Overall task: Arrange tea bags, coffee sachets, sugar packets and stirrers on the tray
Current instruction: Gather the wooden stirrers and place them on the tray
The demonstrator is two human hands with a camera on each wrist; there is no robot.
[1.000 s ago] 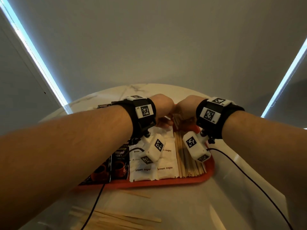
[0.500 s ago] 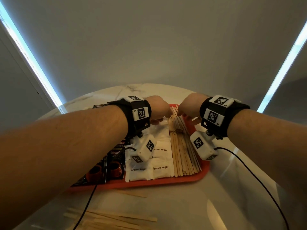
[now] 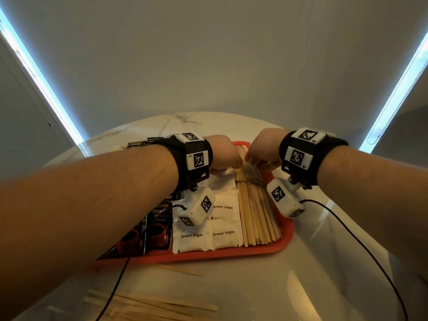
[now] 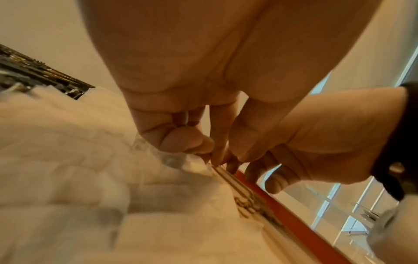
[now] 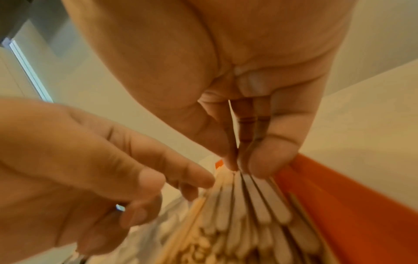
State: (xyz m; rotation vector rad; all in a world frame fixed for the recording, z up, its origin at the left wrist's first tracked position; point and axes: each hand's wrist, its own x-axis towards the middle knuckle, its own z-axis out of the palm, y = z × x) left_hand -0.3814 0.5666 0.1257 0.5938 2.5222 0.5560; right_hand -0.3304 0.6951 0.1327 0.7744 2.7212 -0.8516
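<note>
right hand (image 3: 264,149) down at the far ends of the flat pale wooden stirrers (image 3: 257,212), straight fingertips (image 5: 267,164) pressing on the tips of the sticks, nothing clasped. left hand (image 3: 223,155) just beside it, extended fingers (image 5: 187,171) touching the left edge of the same bundle, the smaller fingers curled under; not plainly pinching anything, so counted as loose. stirrers lying lengthwise in a row along the right side of the orange-red plastic tray (image 3: 231,253), a little fanned at the far end, close against the tray's right rim. immediately left of them, white paper sugar packets printed "brown sugar" (image 3: 223,232) laid flat in overlapping rows. left again, dark glossy coffee sachets with red cups printed on them (image 3: 157,230), partly hidden under the left forearm. black wrist straps with white marker blocks (image 3: 196,156) on both arms, thin black cables trailing toward the near edge. tray resting on a round pale marble-patterned table (image 3: 231,286). more loose wooden stirrers (image 3: 150,304) scattered on the table near the front edge, one single stick (image 3: 183,271) just in front of the tray.
</note>
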